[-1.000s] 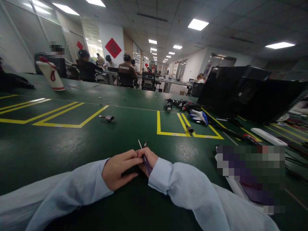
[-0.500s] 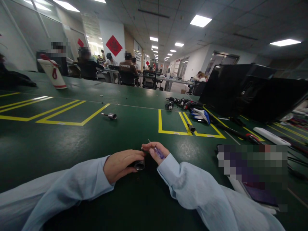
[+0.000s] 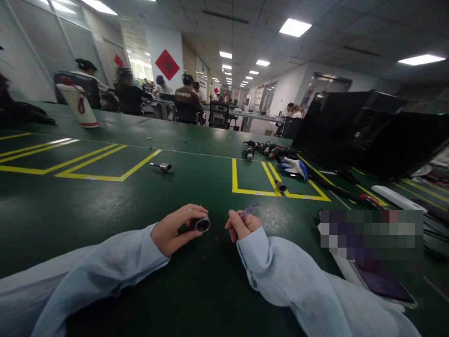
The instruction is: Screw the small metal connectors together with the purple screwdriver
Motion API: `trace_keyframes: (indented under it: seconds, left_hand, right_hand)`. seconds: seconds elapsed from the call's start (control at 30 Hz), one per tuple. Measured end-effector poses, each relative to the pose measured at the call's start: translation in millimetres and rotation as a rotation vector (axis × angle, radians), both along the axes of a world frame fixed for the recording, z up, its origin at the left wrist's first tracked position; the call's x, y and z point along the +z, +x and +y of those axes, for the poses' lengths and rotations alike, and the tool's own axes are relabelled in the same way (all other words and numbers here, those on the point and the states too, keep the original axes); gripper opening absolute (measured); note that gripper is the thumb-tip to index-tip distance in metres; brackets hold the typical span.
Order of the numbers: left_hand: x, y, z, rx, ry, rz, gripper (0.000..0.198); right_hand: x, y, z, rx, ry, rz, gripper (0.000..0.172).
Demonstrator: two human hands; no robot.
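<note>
My left hand (image 3: 178, 229) is closed around a metal hole saw (image 3: 202, 224), a short cylinder whose round open end faces me. Fingers cover its other end. Just to the right, my right hand (image 3: 243, 223) pinches a small screwdriver (image 3: 249, 209) with a clear purple handle slanting up and to the right. The screwdriver's tip is hidden. A small dark ring-like part (image 3: 216, 238) lies on the table between the hands, and a second small part (image 3: 203, 258) sits nearer to me.
Another hole saw with a shank (image 3: 163, 167) lies ahead on the green table (image 3: 196, 187). A metal piece (image 3: 280, 186) rests on yellow tape, beside blue-white gloves (image 3: 293, 168) and dark tools (image 3: 261, 150). A tablet-like device (image 3: 382, 283) is at right, a cup (image 3: 82, 105) far left.
My hands have moved apart. The right has drawn back to the right with the screwdriver; the left has raised the hole saw slightly. A ring-like part now shows between them.
</note>
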State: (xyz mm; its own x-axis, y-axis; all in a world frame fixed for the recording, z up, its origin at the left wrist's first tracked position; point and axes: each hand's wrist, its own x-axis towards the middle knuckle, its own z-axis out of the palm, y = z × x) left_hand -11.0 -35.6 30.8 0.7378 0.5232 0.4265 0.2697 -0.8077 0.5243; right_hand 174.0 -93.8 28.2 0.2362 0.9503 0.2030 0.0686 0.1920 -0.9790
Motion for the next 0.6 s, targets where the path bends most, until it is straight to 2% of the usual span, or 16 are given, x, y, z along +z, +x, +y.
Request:
trace_keyframes:
  seconds: [0.07,0.17,0.43,0.6]
  left_hand:
    - [-1.2,0.1,1.6,0.015,-0.019,-0.038,0.026]
    - [-1.8,0.0,2.0,0.041,0.038,-0.065,0.025]
    - [1.7,6.5,-15.2,0.006,0.47,0.199,0.031]
    - [5.0,6.8,-18.8,0.017,0.594,0.209,0.033]
  right_hand:
    - [-0.1,0.6,0.1,0.012,0.008,-0.021,0.044]
    - [-0.7,1.9,-0.9,0.028,0.02,-0.069,0.044]
    - [-4.5,4.1,-0.9,0.035,0.046,-0.137,0.043]
    - [-6.7,5.4,-0.5,0.047,0.081,-0.265,0.042]
